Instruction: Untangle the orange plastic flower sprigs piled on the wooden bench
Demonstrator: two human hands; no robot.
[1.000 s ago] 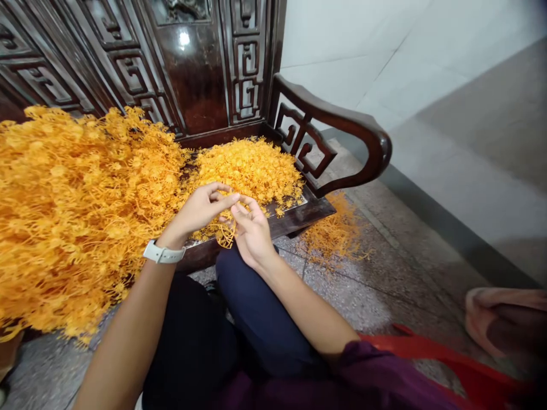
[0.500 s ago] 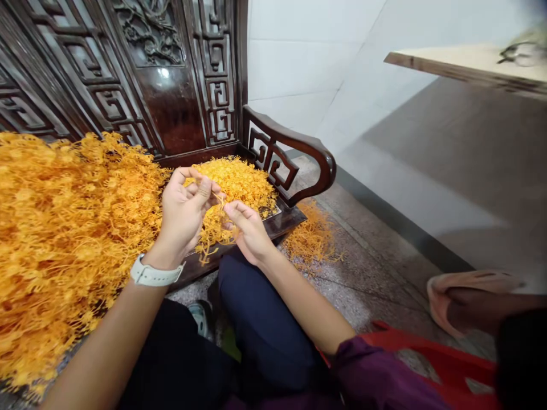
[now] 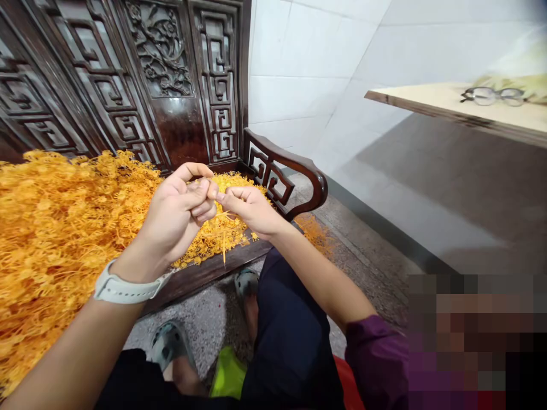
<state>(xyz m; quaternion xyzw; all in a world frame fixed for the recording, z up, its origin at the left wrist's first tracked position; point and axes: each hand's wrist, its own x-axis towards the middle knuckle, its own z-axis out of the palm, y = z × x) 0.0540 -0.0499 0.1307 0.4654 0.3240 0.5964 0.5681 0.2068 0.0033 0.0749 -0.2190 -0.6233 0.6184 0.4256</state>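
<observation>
My left hand (image 3: 177,219) and my right hand (image 3: 250,208) meet fingertip to fingertip in front of me, both pinched on a small orange plastic sprig (image 3: 222,228) whose thin stems hang down between them. A white watch (image 3: 122,287) is on my left wrist. Behind the hands a big heap of orange plastic sprigs (image 3: 55,228) covers the seat of a dark carved wooden bench (image 3: 171,85). A smaller pile (image 3: 233,188) lies at the bench's right end by the armrest (image 3: 294,165).
More orange sprigs (image 3: 316,233) lie on the speckled floor beside the bench. A pale table edge (image 3: 448,105) with a pair of glasses (image 3: 491,95) is at the upper right. My knees and grey sandals (image 3: 168,341) are below, with a white tiled wall behind.
My hands have risen and closed together on the sprig. The view has tilted up, which brings the table and glasses in and shows my feet.
</observation>
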